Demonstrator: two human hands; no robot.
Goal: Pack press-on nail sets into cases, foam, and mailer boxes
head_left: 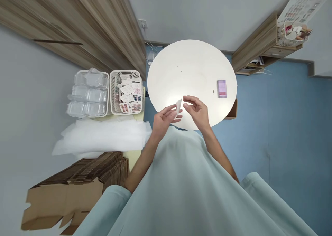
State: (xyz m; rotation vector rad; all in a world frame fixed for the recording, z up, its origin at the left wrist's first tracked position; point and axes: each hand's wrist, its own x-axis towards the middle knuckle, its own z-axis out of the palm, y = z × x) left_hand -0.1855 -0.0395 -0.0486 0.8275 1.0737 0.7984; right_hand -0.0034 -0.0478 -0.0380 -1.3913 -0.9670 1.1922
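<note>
My left hand [164,121] grips a small white card-like piece [178,106] between thumb and fingers, over the near edge of the round white table [192,61]. The piece is tilted and seen nearly edge-on, so its printed face, if any, is hidden. Just to its right is my right hand [197,112], thumb and fingers apart and curved toward the piece, holding nothing. A small gap shows between the right fingertips and the piece.
A purple and pink card [222,88] lies at the table's right. To the left stand a basket of nail-design cards [129,94], a basket of clear plastic boxes [89,94], white sheets [103,137] and folded cardboard boxes [77,184]. A wooden cabinet [109,25] rises behind them.
</note>
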